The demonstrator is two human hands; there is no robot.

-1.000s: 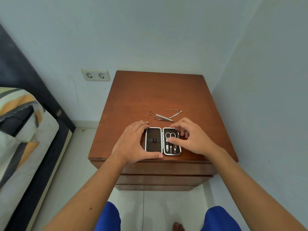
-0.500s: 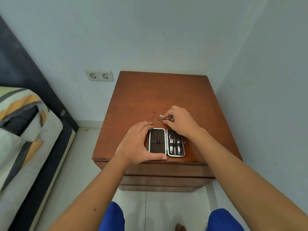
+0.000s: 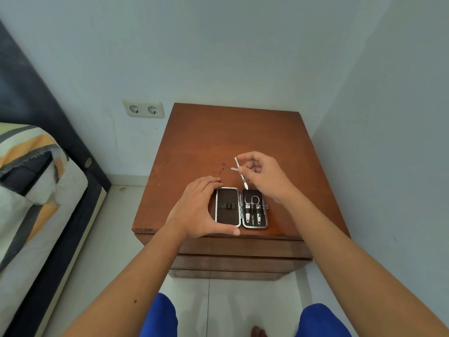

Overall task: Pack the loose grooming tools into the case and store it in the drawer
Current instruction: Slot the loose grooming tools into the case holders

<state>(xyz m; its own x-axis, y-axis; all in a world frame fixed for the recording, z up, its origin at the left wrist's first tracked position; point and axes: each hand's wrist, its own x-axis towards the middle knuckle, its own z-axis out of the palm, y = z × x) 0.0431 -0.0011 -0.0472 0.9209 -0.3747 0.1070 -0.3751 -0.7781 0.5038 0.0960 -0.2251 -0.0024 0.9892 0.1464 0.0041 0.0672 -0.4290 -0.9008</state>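
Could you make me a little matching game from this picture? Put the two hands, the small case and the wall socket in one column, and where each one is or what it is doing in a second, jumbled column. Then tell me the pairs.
Things:
1. left hand
2. right hand
3. case
4. wall socket

States:
A. lies open on the nightstand
B. pinches a thin metal tool
C. sits on the wall, left of the nightstand
D. cups the case's left half

Pairs: 1-D, 2-B, 3-A, 4-C
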